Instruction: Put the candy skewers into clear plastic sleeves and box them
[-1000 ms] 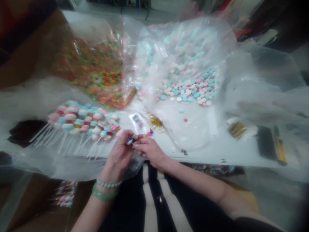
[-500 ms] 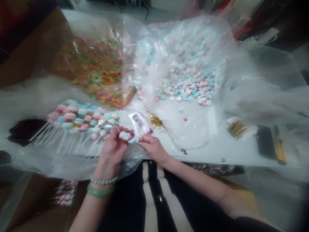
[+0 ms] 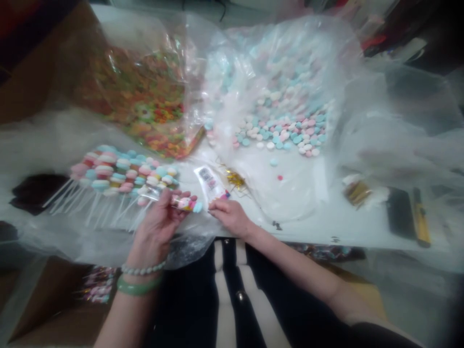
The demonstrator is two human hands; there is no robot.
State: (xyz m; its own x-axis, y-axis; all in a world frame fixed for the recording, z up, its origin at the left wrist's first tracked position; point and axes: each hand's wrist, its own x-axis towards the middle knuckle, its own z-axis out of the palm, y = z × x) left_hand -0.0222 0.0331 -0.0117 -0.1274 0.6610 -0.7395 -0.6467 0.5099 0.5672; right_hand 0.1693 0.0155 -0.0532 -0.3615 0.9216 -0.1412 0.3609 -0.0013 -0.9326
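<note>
— What do the fingers have?
— The left hand's [image 3: 155,224] fingers [image 3: 174,203] curl closed, pinching a cellophane-wrapped candy lollipop [image 3: 186,204], its pink and pale blue discs glossy under the film; the right hand's [image 3: 232,217] fingertips [image 3: 215,205] sit just beside it, half curled; whether they grip anything, I cannot tell.
— And around them?
— A white printed label [image 3: 209,182] lies just far; a fan of stick lollipops [image 3: 119,175] lies left; a bag of pastel candies [image 3: 279,121] lies far right.
</note>
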